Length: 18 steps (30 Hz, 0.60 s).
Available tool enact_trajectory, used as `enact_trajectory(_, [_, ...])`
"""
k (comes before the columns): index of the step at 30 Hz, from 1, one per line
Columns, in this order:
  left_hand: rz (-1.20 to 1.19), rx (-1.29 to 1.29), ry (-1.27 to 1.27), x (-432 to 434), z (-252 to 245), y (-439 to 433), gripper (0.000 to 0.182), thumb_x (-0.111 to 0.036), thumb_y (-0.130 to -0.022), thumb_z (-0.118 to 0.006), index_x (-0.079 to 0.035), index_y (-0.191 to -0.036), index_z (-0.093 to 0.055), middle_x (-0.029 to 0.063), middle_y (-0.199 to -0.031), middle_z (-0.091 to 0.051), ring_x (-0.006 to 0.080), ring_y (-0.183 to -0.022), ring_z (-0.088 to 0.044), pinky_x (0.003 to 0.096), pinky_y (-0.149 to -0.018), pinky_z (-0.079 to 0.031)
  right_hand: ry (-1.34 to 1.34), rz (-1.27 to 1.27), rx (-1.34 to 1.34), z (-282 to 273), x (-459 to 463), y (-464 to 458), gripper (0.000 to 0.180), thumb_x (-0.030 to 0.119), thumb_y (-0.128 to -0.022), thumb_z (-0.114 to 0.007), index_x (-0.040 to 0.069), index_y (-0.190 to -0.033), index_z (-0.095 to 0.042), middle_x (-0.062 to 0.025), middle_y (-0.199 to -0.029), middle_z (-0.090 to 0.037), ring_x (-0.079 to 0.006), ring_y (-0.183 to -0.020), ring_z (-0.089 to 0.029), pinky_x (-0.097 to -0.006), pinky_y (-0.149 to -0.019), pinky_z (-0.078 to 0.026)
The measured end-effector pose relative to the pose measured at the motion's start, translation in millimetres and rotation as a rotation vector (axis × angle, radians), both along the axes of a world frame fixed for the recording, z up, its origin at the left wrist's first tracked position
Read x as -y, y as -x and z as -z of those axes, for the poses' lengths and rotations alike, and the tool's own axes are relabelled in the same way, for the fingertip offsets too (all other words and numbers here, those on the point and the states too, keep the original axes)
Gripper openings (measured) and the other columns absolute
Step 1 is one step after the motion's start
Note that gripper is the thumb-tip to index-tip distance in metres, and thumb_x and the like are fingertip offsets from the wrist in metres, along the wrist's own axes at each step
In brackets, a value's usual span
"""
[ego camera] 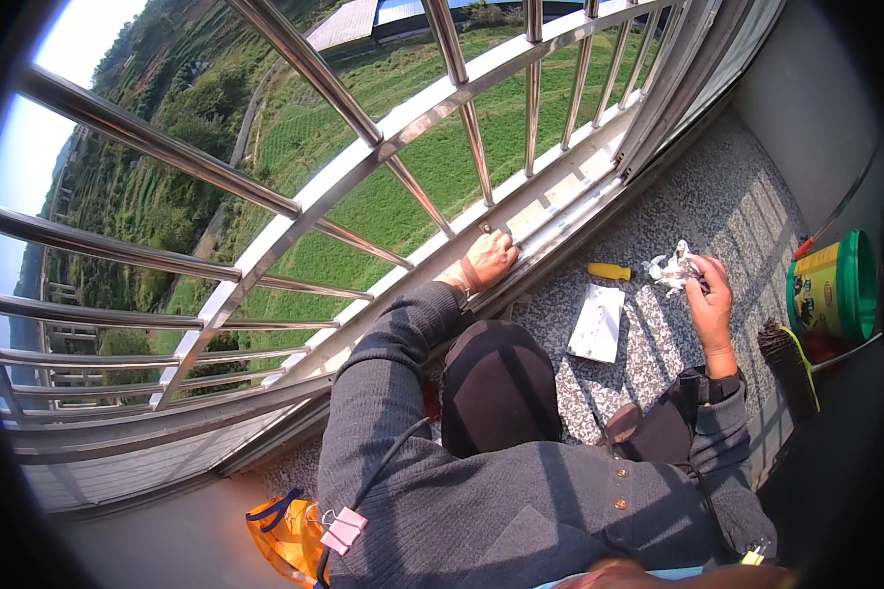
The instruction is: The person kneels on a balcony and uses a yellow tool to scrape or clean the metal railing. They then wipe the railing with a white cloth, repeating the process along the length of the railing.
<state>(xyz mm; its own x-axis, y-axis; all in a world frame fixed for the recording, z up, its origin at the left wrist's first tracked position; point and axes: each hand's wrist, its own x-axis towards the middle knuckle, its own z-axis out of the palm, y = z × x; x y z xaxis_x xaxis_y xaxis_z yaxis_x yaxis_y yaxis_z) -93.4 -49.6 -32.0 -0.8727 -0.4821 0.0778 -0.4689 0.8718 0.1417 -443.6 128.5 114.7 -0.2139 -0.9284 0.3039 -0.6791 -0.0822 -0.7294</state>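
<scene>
My left hand (489,261) rests on the metal window track (552,224) beside the railing, its fingers curled; whether anything is under them cannot be told. Over the speckled floor, my right hand (709,288) pinches a crumpled white tissue or paper (675,269). Between the two hands lies a yellow screwdriver-like handle (609,272) on the floor. A white rectangular piece (596,323), perhaps a box or folded paper, with dark marks on it, lies just below that handle.
At the right stands a green and yellow plastic bucket (825,289), with a dark-bristled brush (788,364) below it. Steel railing bars (339,110) rise outside the window. An orange bag (287,534) lies at the lower left. A pink binder clip (344,530) hangs on a dark cord.
</scene>
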Motion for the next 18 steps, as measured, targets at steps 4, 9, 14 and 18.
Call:
enact_trajectory(4, [-0.186,-0.218,-0.037,-16,1,-10,0.013,-0.016,-0.081,-0.052,-0.006,-0.087,-0.058,0.0123,-0.088,-0.053,0.0297,-0.088,-0.052,0.0427,-0.076,-0.042,0.003,0.018,0.032,-6,-4,-3,0.03,-0.005,-0.081,-0.055,0.001,-0.11,-0.06,-0.009,-0.104,-0.057,-0.0197,-0.093,-0.056,-0.0279,-0.081,-0.045])
enact_trajectory(9, [-0.959,-0.625,-0.048,-27,12,-53,0.007,-0.008,-0.085,-0.057,-0.002,-0.089,-0.055,0.0176,-0.091,-0.051,0.0342,-0.09,-0.049,0.0441,-0.08,-0.04,0.0,-0.009,0.048,-14,-9,-5,0.03,-0.006,-0.081,-0.054,0.001,-0.11,-0.059,-0.0095,-0.104,-0.057,-0.02,-0.092,-0.057,-0.0279,-0.082,-0.045])
enact_trajectory(14, [-1.256,-0.793,-0.06,30,26,-71,0.017,-0.014,-0.088,-0.054,0.002,-0.09,-0.061,0.0201,-0.094,-0.057,0.0344,-0.093,-0.054,0.0432,-0.083,-0.043,-0.031,-0.025,0.052,-13,-6,-7,0.03,-0.006,-0.08,-0.054,0.0,-0.11,-0.059,-0.0116,-0.105,-0.059,-0.0226,-0.095,-0.058,-0.0296,-0.083,-0.046])
enact_trajectory(18, [-1.384,-0.891,-0.43,96,46,-80,0.026,-0.018,-0.087,-0.052,0.004,-0.083,-0.067,0.0242,-0.084,-0.065,0.036,-0.081,-0.064,0.0461,-0.072,-0.049,-0.045,-0.004,0.044,-14,-12,-6,0.031,-0.006,-0.08,-0.055,0.0,-0.11,-0.059,-0.0126,-0.105,-0.059,-0.0236,-0.095,-0.06,-0.0298,-0.083,-0.046])
